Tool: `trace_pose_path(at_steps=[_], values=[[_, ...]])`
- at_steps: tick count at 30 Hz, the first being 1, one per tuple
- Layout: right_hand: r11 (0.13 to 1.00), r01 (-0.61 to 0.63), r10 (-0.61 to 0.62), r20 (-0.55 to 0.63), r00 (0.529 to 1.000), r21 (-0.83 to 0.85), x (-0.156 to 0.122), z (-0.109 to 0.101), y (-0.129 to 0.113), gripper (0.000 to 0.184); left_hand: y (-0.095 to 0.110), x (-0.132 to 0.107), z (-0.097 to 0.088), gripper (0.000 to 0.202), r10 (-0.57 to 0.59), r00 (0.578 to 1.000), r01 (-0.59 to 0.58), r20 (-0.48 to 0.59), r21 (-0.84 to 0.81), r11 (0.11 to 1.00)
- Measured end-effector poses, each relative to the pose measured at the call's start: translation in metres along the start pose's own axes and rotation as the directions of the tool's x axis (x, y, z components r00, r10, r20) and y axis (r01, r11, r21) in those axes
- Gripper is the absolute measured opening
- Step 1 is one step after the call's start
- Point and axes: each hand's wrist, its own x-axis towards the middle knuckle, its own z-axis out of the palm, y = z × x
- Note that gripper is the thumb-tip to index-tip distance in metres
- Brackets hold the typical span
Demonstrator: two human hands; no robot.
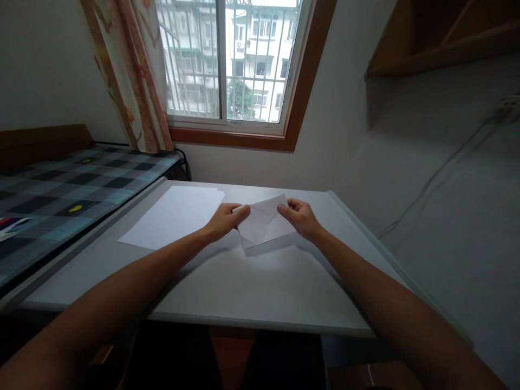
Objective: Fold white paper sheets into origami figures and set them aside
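My left hand [222, 221] and right hand [304, 219] pinch folded paper [263, 223]; white sheets [174, 215] lie on the surface [260, 292], beside a bed [101, 176].

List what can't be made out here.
Head view:
Left hand, right hand: some fingers hidden behind the paper.
Paper's back: turned away from the camera.
Sheets: exact count, edges too fine.
Shelf: cut off by top and right edges.
Socket: blurred, at right edge.
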Motion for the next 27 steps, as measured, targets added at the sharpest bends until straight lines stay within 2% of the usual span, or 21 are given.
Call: trace_pose_path(at_steps=[3,10,13,18,27], values=[[0.999,-0.03,0.031,-0.008,0.999,0.018,0.002,-0.001,0.004,0.036,-0.003,0.002,-0.001,0.048,-0.043,0.999,0.044,0.008,-0.053,0.998],[0.998,-0.069,0.07,0.038,0.997,-0.008,0.004,-0.005,0.01,0.034,-0.006,0.004,-0.002,0.041,-0.007,0.999,0.012,-0.048,0.1,0.995],[0.997,-0.03,0.034,0.057,0.998,-0.073,0.003,-0.006,0.012,0.032,-0.008,0.004,-0.002,0.039,-0.013,0.999,0.016,-0.034,0.113,0.993],[0.989,-0.026,0.027,0.009,1.0,-0.145,0.004,-0.006,0.016,0.037,-0.01,0.004,-0.001,0.039,-0.044,0.999,0.041,0.019,0.111,0.993],[0.988,-0.004,0.008,0.026,1.0,-0.154,0.008,-0.012,0.016,0.036,-0.015,0.005,-0.003,0.04,-0.07,0.997,0.066,0.041,0.081,0.994]])
